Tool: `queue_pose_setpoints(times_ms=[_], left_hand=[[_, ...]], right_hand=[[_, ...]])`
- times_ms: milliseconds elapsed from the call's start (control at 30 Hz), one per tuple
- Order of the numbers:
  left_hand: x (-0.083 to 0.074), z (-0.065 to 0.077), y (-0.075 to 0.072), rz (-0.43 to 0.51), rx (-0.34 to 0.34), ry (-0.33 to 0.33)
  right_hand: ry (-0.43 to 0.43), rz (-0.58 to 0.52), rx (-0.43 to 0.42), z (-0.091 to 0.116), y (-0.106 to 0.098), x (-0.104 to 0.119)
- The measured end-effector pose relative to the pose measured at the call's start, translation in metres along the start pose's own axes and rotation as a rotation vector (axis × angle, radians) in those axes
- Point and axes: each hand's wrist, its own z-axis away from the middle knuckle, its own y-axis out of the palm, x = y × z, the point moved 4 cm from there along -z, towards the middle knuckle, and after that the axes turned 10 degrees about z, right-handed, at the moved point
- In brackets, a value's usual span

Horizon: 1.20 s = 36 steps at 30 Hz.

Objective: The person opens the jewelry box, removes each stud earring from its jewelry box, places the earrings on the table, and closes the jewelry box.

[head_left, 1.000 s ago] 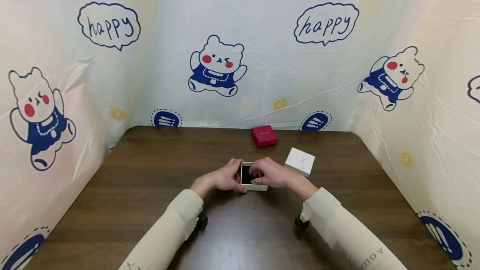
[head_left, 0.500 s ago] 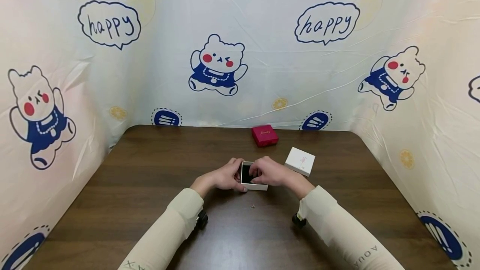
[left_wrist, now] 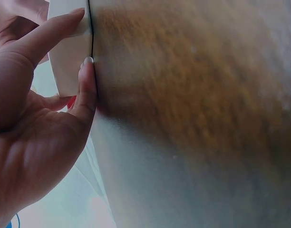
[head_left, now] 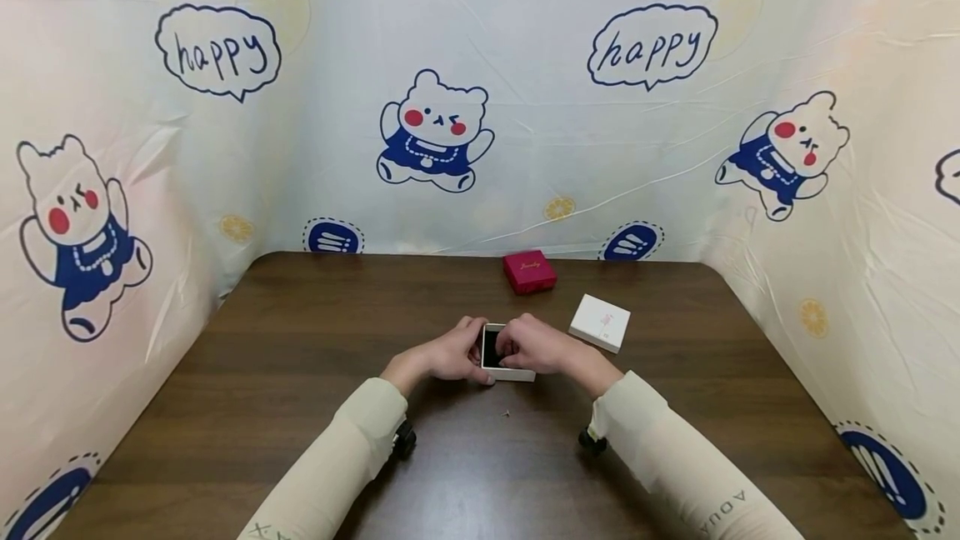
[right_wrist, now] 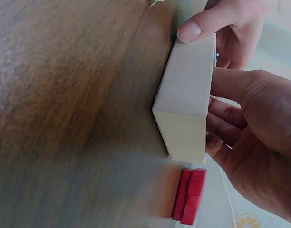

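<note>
An open white box (head_left: 512, 374) with a black inside stands on the table in the head view. My left hand (head_left: 452, 351) grips its left side, the thumb at the near corner; the left wrist view shows the thumb and fingers against the box wall (left_wrist: 69, 61). My right hand (head_left: 542, 345) reaches over the right rim with bent fingers inside the box. In the right wrist view the fingertips of that hand (right_wrist: 264, 123) are hidden behind the box wall (right_wrist: 186, 80), so what they touch or hold is unseen. A tiny light-coloured object (head_left: 506, 413) lies nearer me.
Behind the open box, a red box (head_left: 529, 272) with gold lettering sits near the back edge of the brown table (head_left: 337, 307). To the right rests a white lid or box (head_left: 600, 322) with pink print. Printed cloth (head_left: 525, 107) hangs around the table.
My right forearm and wrist have swung slightly leftward, and the right fingers have shifted a little left inside the box. The left hand and the box have stayed put.
</note>
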Motion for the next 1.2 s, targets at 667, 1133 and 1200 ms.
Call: queue_pose_setpoints(times_ms=[667,1133,1200], left_hand=[[-0.0013,0.0021,-0.0002,0.012,-0.017,0.013],[-0.0009,0.0018,-0.0001,0.017,-0.016,0.003],[-0.0008,0.0017,0.0001,0.018,-0.014,0.002]], right_hand=[[0.03,0.054,0.037,0.0017,0.0006,0.0023],[0.017,0.025,0.067,0.0036,-0.0006,-0.0005],[0.013,0.024,0.069,0.0038,-0.0006,-0.0009]])
